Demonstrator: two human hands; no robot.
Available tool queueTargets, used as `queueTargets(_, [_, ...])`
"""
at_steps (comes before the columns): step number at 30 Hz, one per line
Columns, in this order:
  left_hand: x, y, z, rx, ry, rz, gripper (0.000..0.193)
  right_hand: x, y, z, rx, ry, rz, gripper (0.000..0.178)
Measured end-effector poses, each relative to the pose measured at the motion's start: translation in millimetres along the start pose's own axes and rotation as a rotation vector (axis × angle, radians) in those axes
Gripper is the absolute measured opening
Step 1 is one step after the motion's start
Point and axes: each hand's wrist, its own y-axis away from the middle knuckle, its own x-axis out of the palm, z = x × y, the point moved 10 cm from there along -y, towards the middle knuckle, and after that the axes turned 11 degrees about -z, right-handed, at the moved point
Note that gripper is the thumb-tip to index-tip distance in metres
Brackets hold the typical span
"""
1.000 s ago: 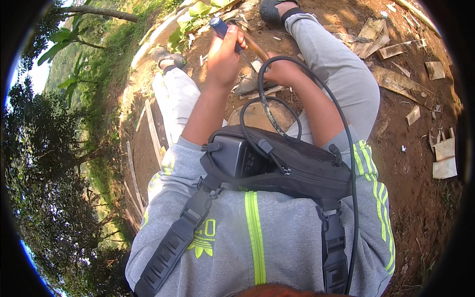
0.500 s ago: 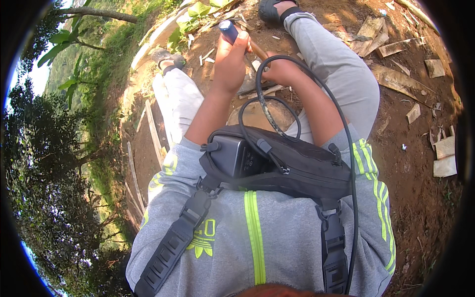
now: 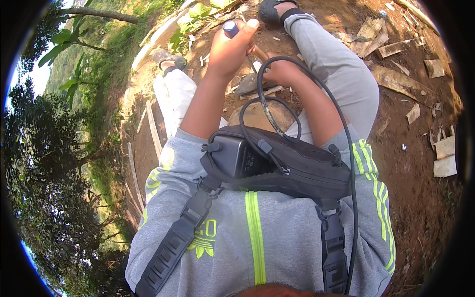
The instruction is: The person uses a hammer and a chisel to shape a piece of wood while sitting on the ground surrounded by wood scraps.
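I see brown soil (image 3: 396,198) scattered with wood scraps (image 3: 368,32), the black bag (image 3: 302,161) across the chest, its cable (image 3: 260,81) looping over my view of the right hand (image 3: 283,72). Since half a second ago, the left hand (image 3: 228,55) has rolled, thumb jutting rightward. Between the legs, right fingers curl on a brown stick (image 3: 259,52), left ones grip a blue, pale-ended handle (image 3: 230,28).

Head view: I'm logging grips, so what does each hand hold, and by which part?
The left hand holds a blue-handled tool by its handle. The right hand holds a brown wooden rod; where along its length cannot be told.
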Motion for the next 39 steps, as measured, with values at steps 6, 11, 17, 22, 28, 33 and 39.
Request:
queueTargets(6, [-10, 14, -2, 0.112, -0.057, -0.093, 0.036, -5, 3, 4, 0.012, 0.026, 0.012, 0.052])
queueTargets(11, [-13, 22, -6, 0.145, -0.045, -0.115, 0.037, -10, 12, 14, 0.041, 0.023, 0.037, 0.056])
queueTargets(17, [0, 22, -7, 0.130, -0.141, -0.162, 0.042, -28, 18, -4, 0.087, 0.017, 0.006, 0.054])
queueTargets(22, [-6, 29, -6, 0.188, -0.180, -0.183, 0.047, -80, 34, 5, 0.096, 0.004, -0.169, 0.045])
queueTargets(28, [-6, 27, -11, 0.215, -0.163, -0.175, 0.045, -148, 89, 26, 0.215, -0.294, -0.357, 0.044])
queueTargets(33, [-2, 32, -16, 0.201, -0.207, -0.167, 0.047, -195, 130, 64, 0.135, -0.180, -0.345, 0.034])
queueTargets(39, [2, 32, -17, 0.148, -0.275, -0.168, 0.048, -236, 167, 140, -0.056, 0.073, -0.438, 0.031])
